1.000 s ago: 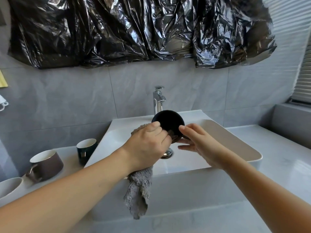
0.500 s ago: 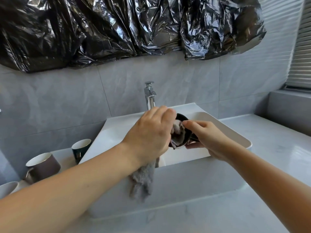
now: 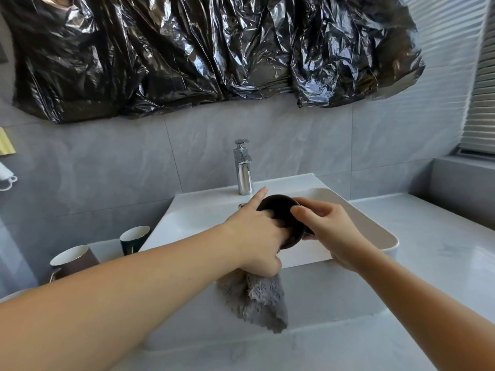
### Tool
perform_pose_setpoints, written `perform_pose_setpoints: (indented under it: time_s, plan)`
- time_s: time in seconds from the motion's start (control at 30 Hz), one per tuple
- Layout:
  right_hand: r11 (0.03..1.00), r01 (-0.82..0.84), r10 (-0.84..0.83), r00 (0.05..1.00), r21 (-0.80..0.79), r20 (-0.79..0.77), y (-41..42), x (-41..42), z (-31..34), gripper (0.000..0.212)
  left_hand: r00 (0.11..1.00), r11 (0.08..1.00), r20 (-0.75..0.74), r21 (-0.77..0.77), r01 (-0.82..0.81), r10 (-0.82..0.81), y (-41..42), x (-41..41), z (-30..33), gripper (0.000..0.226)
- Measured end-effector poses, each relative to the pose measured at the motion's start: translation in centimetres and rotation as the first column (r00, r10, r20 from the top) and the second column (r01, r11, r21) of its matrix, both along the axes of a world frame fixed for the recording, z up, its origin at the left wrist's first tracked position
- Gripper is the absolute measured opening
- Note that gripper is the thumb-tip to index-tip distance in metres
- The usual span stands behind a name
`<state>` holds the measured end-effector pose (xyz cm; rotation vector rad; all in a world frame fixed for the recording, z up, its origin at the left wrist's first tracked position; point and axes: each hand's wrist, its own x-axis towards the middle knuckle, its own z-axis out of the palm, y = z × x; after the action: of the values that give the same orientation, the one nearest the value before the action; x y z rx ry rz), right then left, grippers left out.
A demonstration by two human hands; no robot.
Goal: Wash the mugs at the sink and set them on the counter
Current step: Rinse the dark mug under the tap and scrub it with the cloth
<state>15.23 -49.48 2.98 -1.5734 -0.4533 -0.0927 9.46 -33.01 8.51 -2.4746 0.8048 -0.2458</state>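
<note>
A black mug (image 3: 281, 210) is held over the white sink (image 3: 369, 226), its dark underside turned towards me. My right hand (image 3: 326, 231) grips it from the right, fingers curled over its edge. My left hand (image 3: 257, 236) holds a grey cloth (image 3: 257, 301) against the mug's left side, index finger stretched out along the rim; the cloth hangs down over the sink's front wall. On the counter to the left stand a brown mug (image 3: 73, 261) and a dark green mug (image 3: 134, 238), both upright with white insides.
A chrome tap (image 3: 243, 170) rises behind the sink, with no water visible. Crumpled black plastic sheeting (image 3: 214, 54) covers the wall above. The grey counter (image 3: 442, 250) stretches to the right towards a window ledge. A white rim shows at the far left edge.
The mug has turned so its dark underside faces me again. My left hand moved down its left side with the cloth, and the index finger is now stretched out.
</note>
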Motion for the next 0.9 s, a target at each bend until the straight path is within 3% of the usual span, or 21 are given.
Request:
perform_pose_setpoints:
  time_s: [0.13,0.27,0.37,0.47,0.53,0.63,0.7,0.83,0.9]
  plan:
    - [0.996,0.038,-0.036,0.999,0.083,-0.025,0.3,-0.3,0.2,0.068,0.999,0.995,0.05,-0.095,0.013,-0.008,-0.2,-0.1,-0.3,0.046]
    - [0.986,0.06,-0.059,0.998,0.157,-0.007,0.5,-0.5,0.3,0.039,0.997,0.983,0.076,-0.183,0.016,-0.002,0.0,-1.2,-0.2,0.026]
    - [0.979,0.063,-0.065,0.998,0.192,0.002,0.6,-0.6,0.4,0.034,0.995,0.921,-0.046,-0.377,-0.095,0.084,-0.6,-1.0,-0.3,0.008]
    - [0.975,0.063,-0.064,0.998,0.215,-0.002,0.6,-0.6,0.3,0.045,0.942,0.747,-0.274,-0.581,-0.324,0.196,-2.9,-0.4,-0.1,0.012]
    - [0.972,0.067,-0.066,0.998,0.224,-0.013,0.3,-0.3,0.2,0.046,0.882,0.624,-0.399,-0.629,-0.463,0.253,-4.2,-0.3,0.1,0.033]
    - [0.974,0.067,-0.065,0.998,0.218,-0.017,0.2,0.1,0.1,0.018,0.83,0.396,-0.537,-0.737,-0.548,0.15,-4.7,0.4,-0.9,0.038]
    - [0.977,0.059,-0.056,0.998,0.204,-0.018,0.2,0.0,0.1,0.013,0.824,0.305,-0.563,-0.777,-0.551,0.053,-4.2,0.7,-1.9,0.046]
    - [0.977,0.048,-0.043,0.999,0.207,-0.03,0.2,-0.2,0.3,0.014,0.888,0.333,-0.459,-0.835,-0.439,0.02,-2.9,-0.4,-2.3,0.056]
    - [0.975,0.053,-0.047,0.998,0.216,-0.033,0.2,-0.2,0.3,0.016,0.926,0.445,-0.377,-0.83,-0.336,-0.006,-2.1,-1.7,-1.6,0.066]
